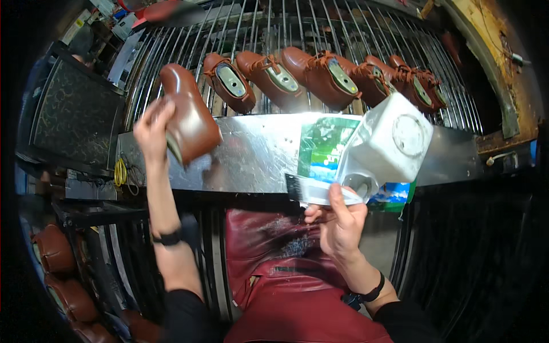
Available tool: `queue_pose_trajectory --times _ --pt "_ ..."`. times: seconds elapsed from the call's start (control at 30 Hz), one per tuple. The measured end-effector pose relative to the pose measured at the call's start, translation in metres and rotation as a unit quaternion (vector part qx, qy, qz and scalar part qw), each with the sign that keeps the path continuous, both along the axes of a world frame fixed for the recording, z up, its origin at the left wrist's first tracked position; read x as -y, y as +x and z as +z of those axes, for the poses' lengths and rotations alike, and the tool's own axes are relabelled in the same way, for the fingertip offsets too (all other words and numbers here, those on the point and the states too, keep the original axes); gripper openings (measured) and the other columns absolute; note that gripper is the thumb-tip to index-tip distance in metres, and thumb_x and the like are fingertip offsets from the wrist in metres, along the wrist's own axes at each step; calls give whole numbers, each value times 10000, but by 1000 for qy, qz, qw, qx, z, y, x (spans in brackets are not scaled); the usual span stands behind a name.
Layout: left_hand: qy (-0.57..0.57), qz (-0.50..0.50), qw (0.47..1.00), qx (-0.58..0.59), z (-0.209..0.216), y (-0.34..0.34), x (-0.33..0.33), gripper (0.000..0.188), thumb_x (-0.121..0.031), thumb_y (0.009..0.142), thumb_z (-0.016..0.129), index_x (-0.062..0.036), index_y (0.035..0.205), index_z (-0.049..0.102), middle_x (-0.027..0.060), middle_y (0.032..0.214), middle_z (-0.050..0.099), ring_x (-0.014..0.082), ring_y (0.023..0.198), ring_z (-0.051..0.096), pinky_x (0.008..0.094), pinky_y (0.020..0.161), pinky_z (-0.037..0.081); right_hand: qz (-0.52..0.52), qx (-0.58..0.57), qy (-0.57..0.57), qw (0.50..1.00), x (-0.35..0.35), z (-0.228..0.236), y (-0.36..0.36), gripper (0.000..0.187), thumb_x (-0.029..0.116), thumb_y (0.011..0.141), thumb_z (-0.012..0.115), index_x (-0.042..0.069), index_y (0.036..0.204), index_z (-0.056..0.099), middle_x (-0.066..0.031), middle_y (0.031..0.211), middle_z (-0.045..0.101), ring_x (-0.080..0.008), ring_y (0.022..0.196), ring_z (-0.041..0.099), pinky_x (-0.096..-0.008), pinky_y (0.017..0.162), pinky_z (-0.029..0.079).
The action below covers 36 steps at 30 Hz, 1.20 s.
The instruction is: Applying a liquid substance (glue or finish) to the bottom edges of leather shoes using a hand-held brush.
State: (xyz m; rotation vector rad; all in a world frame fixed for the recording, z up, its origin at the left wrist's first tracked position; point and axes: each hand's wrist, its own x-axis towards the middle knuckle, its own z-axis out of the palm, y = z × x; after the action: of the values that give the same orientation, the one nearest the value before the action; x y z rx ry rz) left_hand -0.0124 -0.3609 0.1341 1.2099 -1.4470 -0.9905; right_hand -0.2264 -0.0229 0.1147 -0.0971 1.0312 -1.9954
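Observation:
My left hand (153,128) is closed around the side of a glossy brown leather shoe (191,117), lifted at the left over the metal ledge, its toe pointing away. In my right hand (343,223) a brush (317,190) with a pale handle is pinched between thumb and fingers, its dark bristles pointing left. Just beyond that hand a white squarish plastic container (389,134) lies tilted, with an opening on its near side. Under the container is a green and blue printed plastic sheet or bag (326,140).
Several brown lace-up shoes (280,77) stand in a row on metal rollers (366,17) behind the metal ledge (251,143). More brown shoes (54,248) sit on a rack at lower left. A dark panel (74,111) stands at left, near a yellow cord (120,171).

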Motion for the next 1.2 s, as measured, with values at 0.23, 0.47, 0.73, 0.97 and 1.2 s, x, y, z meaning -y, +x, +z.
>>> queue_pose_trajectory --times 0.23,0.47,0.73,0.97,1.2 --pt "91 1 825 558 -22 -57 175 651 -566 778 758 -198 1314 754 216 1369 695 409 1281 659 496 1075 533 -17 -55 69 996 8 12 -3 225 174 1071 656 -39 1005 627 -191 848 726 -241 635 721 -357 537 623" --pt "-82 142 912 377 -45 0 4 913 -686 887 687 4 1460 515 277 1018 752 454 1014 728 530 830 582 10 -152 94 984 4 -4 -16 271 286 1104 599 30 1190 628 -68 867 709 -130 631 647 -242 503 500" --pt "58 367 633 679 -137 284 -422 448 -245 842 794 12 1193 684 253 1417 565 410 1334 524 519 1079 444 164 -149 74 972 -18 -13 1 322 248 1083 645 -35 1237 638 -98 1056 715 -133 773 629 -225 621 510" --pt "297 363 655 592 -136 402 -488 505 -351 914 671 -14 1281 591 198 1369 591 351 1258 573 492 1044 456 112 -100 86 985 -35 -21 18 138 144 1042 685 13 1078 664 -106 795 701 -218 623 703 -332 485 559" --pt "341 286 894 46 -165 341 -417 585 -386 1003 588 -44 1462 467 177 1507 499 343 1375 498 485 1148 401 -115 -212 95 966 -67 -20 -46 196 165 1025 730 -16 1085 685 -131 858 733 -188 600 688 -311 484 547"
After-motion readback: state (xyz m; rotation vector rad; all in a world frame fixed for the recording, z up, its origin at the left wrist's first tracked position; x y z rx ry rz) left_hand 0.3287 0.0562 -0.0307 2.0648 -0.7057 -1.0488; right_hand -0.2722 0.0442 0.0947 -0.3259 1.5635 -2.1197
